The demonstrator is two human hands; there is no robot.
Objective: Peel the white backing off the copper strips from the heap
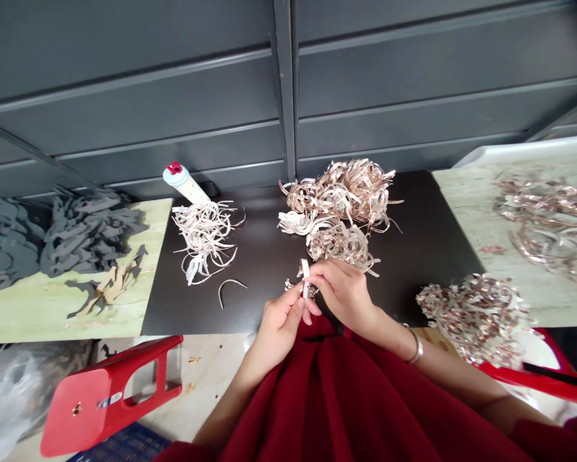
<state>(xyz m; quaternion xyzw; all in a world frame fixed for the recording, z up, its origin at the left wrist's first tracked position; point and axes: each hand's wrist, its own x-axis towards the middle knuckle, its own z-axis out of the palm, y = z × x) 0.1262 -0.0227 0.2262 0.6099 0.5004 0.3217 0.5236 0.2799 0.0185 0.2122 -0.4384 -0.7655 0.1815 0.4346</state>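
Close to my body at the table's front edge, my left hand (284,321) and my right hand (343,292) meet. Between them a short white strip (305,273) stands upright, pinched by the fingertips of both. Small metallic scraps (312,290) lie just behind the fingers, partly hidden. Beyond my right hand sits a heap of rose-gold and white strips (346,199). To the left is a looser pile of thin white strips (204,234), with a single curved strip (231,285) apart from it on the black tabletop (264,256).
A pale bottle with a red top (185,183) stands behind the white pile. Dark grey cut pieces (90,231) cover the left table. More shiny strips (558,224) lie on the right table, and a bundle (473,314) hangs at its edge. A red stool (110,385) is below left.
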